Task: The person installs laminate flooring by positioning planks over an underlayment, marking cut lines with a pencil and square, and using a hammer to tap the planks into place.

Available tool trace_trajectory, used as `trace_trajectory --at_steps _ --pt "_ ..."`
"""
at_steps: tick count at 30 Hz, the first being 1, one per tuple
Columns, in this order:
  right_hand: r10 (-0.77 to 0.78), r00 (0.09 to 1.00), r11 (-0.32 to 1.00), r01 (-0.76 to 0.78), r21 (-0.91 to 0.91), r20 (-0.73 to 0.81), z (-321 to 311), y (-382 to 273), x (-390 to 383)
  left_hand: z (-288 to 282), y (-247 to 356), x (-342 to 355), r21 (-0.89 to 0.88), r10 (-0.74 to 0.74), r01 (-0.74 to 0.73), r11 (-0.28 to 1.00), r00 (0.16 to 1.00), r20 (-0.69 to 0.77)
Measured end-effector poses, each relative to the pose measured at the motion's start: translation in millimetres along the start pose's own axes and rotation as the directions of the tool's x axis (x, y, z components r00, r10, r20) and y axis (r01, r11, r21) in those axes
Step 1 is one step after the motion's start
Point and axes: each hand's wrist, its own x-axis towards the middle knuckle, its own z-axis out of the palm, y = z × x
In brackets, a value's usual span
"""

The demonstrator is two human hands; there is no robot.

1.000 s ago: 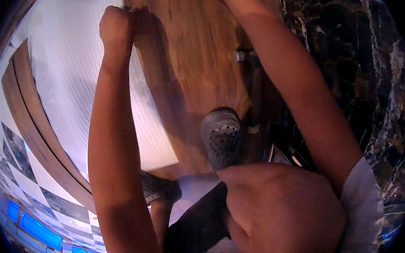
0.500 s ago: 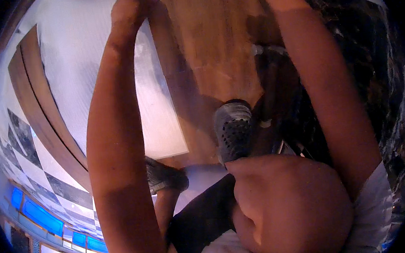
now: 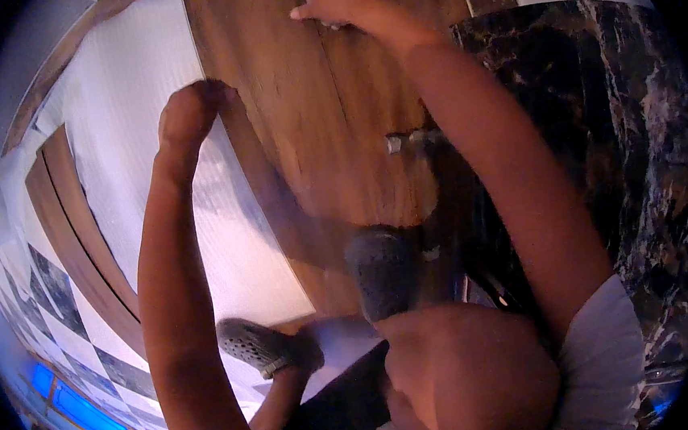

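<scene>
My left hand (image 3: 197,112) is closed at the edge of a white, finely lined sheet (image 3: 130,62), where it meets a brown wood-grain surface (image 3: 320,112). Its fingertips are bent out of sight, so what they grip is not clear. Farther off, above the brown surface, my right hand (image 3: 335,4) has its fingers curled and pressed together, one digit pointing left. Something small and pale shows beneath it, too blurred to name.
Dark marbled panel (image 3: 576,83) lies at the right. A pale, bar-like fitting (image 3: 403,141) stands out near my right forearm. My feet wear grey perforated clogs (image 3: 261,347), one beside the sheet's near end. Black-and-white checked tiles (image 3: 59,290) spread at the left.
My left hand has come nearer and leftward along the sheet's edge. My right hand, out of view before, now shows over the brown surface. The whole view has shifted a little.
</scene>
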Motion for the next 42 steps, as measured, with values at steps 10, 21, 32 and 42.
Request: trace_trajectory --at_steps 10,21,32,42 --pt "0.316 0.944 0.843 -0.325 -0.430 -0.093 8 -22 -24 43 37 -94 0.013 -0.284 0.292 0.956 0.941 -0.182" --pt "0.319 0.926 0.853 -0.374 -0.365 -0.203 17 -27 -39 107 130 -190 -0.326 -0.644 0.555 0.765 0.654 -0.397" --pt "0.406 0.906 0.817 -0.418 -0.399 -0.117 13 -28 -50 121 154 -177 -0.207 -0.710 0.710 0.673 0.542 -0.450" --pt "0.371 0.917 0.875 -0.397 -0.277 -0.144 31 -16 -66 120 145 -194 -0.267 -0.734 0.688 0.675 0.591 -0.334"
